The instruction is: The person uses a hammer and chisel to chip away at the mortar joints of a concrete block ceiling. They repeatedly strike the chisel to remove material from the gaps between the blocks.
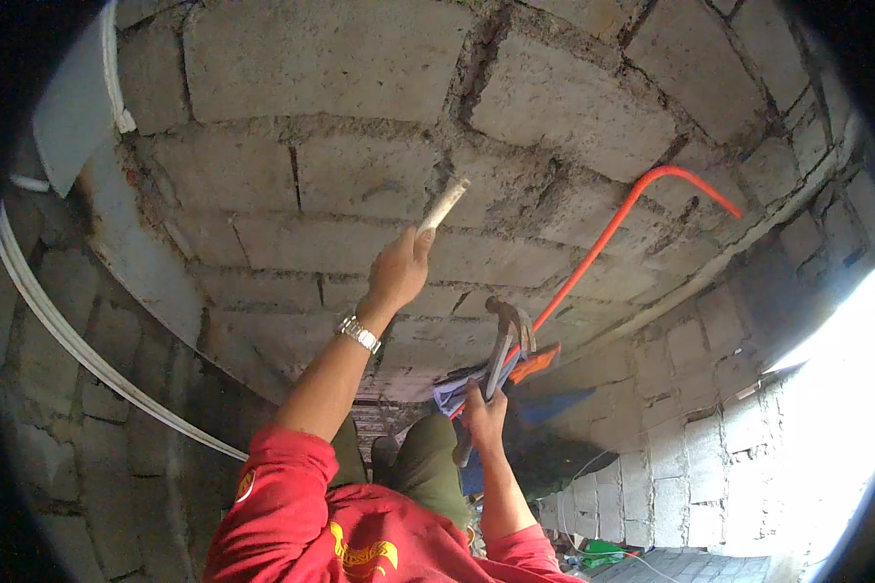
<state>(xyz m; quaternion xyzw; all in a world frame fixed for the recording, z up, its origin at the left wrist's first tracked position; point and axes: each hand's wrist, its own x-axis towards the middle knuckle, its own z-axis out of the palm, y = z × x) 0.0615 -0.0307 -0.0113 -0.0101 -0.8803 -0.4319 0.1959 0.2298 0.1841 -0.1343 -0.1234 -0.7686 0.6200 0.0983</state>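
- Only got the head view here. The left hand (399,267), around 10 o'clock from centre, has its fingers clamped on a pale rod (444,206) that sits near 12 and slants toward 1.
- Rod's free end is right up by the block wall (369,175); can't tell if it touches.
- Right hand (484,418), between 5 and 6, has its fingers wrapped round the handle of a claw hammer (511,325), head up, roughly 4 o'clock, well apart from the rod.
- An orange-red pipe (667,171) bends over at 2 o'clock and runs down behind the hammer, so I'd watch for snagging it on the swing.
- Rough gouged patch (544,189) in the wall between 1 and 2. For hammer-and-rod work like this, I'd plant the tip firmly, hold well away from the end getting hit, and tap short and square.
- Silver watch (360,334) at 8 o'clock; imo keep that wrist out of the hammer's path.
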